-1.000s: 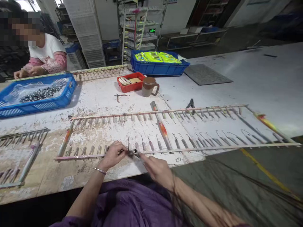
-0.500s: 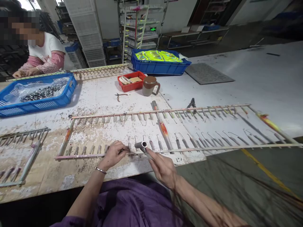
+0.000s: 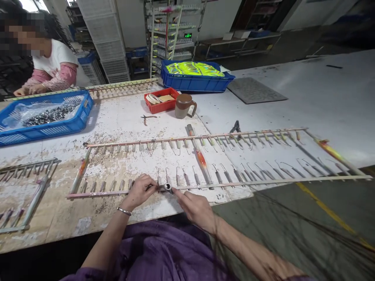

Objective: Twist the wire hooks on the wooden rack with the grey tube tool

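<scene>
A long frame (image 3: 107, 193) of thin rails lies along the table's near edge, lined with small grey pieces (image 3: 186, 179), many with thin wire hooks sticking out. At its near rail my left hand (image 3: 141, 194) is closed, thumb and finger pinched together; what lies between them is hidden. My right hand (image 3: 197, 210) grips a hammer-like tool (image 3: 168, 187) with a short, hollow metal tube as its head. That head is down at the near rail, just right of my left fingertips. Most of its handle is covered by my right hand.
Beyond the frame lie black pliers (image 3: 235, 128), small pliers (image 3: 145, 119), a mug (image 3: 183, 106) and a red tray (image 3: 162, 105). Blue baskets hold shiny metal parts (image 3: 52, 114) and yellow-green lures (image 3: 195, 68). Another frame (image 3: 38, 199) is at left. A co-worker (image 3: 55, 64) sits across.
My right hand has brought the tube-headed tool down and left, from above the near rail to beside my left fingertips. My left hand keeps its pinch at the rail.
</scene>
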A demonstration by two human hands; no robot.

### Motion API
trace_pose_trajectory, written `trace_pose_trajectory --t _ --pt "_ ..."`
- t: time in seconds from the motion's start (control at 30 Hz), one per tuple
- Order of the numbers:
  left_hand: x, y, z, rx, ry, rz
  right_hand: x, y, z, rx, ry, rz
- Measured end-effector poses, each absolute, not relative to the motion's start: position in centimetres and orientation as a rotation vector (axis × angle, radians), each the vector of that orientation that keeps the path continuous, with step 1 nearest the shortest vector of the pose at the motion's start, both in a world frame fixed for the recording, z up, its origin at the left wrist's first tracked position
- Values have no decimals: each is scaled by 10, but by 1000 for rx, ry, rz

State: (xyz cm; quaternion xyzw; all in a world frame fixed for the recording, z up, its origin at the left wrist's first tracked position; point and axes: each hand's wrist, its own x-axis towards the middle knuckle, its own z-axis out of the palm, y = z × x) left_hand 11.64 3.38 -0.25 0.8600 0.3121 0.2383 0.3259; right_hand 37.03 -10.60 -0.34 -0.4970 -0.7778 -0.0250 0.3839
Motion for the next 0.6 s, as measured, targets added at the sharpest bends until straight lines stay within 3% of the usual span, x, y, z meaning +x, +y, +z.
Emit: trace_pose_trajectory --t 0.4,0.6 --pt "116 36 -12 2350 794 648 369 -109 21 -1275 -1710 100" --pt "119 35 -8 2351 810 578 369 -113 27 -1218 -1791 20"
